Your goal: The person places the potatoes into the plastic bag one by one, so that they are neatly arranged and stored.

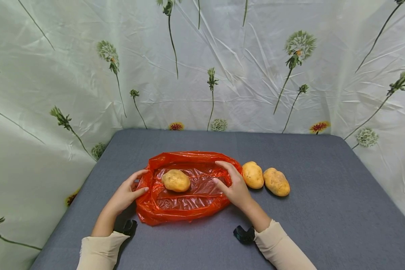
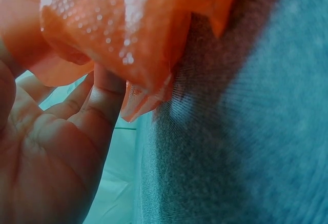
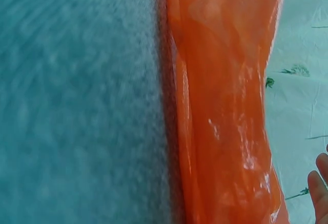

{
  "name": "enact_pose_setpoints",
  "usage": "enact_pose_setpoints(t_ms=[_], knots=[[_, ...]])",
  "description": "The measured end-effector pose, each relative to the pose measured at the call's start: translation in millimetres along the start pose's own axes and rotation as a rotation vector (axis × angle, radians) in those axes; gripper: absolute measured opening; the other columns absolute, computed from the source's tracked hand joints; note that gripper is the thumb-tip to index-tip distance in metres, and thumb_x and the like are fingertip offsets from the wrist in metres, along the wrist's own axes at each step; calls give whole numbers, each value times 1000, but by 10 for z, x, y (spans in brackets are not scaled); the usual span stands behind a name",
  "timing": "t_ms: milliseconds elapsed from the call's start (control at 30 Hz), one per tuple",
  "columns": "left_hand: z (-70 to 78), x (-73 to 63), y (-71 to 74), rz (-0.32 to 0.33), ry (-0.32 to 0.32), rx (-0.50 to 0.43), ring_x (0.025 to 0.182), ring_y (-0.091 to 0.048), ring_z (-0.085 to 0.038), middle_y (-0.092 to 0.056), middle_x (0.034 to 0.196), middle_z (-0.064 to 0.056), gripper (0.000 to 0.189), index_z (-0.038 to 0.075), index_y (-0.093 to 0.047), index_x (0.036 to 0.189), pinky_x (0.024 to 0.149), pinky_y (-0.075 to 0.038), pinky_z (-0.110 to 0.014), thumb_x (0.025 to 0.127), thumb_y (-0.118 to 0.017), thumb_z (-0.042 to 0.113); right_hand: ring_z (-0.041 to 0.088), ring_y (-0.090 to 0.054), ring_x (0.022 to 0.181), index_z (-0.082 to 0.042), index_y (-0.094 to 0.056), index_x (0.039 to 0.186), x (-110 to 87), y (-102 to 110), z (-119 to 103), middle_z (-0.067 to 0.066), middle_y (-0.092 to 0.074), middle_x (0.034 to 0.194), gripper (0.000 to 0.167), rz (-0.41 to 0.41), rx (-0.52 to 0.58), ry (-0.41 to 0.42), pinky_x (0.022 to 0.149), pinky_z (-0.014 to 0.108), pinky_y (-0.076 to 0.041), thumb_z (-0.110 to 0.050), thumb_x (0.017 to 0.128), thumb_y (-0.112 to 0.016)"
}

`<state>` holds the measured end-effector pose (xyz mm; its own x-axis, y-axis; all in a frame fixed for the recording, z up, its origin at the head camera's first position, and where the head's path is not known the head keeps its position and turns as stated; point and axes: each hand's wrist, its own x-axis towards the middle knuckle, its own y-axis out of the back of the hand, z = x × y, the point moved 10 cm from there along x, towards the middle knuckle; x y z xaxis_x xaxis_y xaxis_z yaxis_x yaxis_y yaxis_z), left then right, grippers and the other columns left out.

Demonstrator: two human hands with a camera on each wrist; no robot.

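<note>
A red plastic bag (image 1: 189, 215) lies on the table with its mouth spread wide and its rim rolled outward. One potato (image 1: 176, 180) rests inside it, left of the middle. At the bag's left edge is my left hand (image 1: 123, 195), thumb and fingers apart and touching the plastic; the left wrist view shows some fingertips hidden behind the red plastic bag (image 2: 138, 34). My right hand (image 1: 236, 187) hovers over the bag's right side, its thumb and fingers spread with nothing between them. Just right of the bag, two more potatoes (image 1: 253, 175) sit side by side.
The grey cloth-covered table (image 1: 324, 210) extends around the bag. A pale curtain (image 1: 256, 67) with printed dandelions hangs behind it and along both sides. A dark strap (image 1: 244, 235) is on the right wrist, with another on the left.
</note>
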<state>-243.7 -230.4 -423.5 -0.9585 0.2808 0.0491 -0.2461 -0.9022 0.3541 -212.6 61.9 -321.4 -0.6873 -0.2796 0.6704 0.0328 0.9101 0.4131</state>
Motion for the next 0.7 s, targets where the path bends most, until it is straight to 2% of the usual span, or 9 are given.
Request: enact_pose_setpoints(t_ms=[367, 700], knots=[[0, -1, -5, 2, 3, -5, 93, -53, -32, -34, 128, -23, 56, 5, -31, 135, 69, -49, -28, 86, -59, 8, 30, -45, 110, 10, -47, 117, -29, 110, 37, 22, -51, 115, 47, 26, 4, -19, 96, 30, -31, 11, 72, -64], [-20, 10, -2, 0, 4, 2, 93, -53, -32, -33, 128, -24, 56, 5, -32, 134, 69, -49, -28, 86, -59, 8, 31, -47, 108, 13, -47, 113, -40, 222, 14, 26, -52, 110, 48, 84, 1, 52, 96, 27, -31, 14, 68, -64]])
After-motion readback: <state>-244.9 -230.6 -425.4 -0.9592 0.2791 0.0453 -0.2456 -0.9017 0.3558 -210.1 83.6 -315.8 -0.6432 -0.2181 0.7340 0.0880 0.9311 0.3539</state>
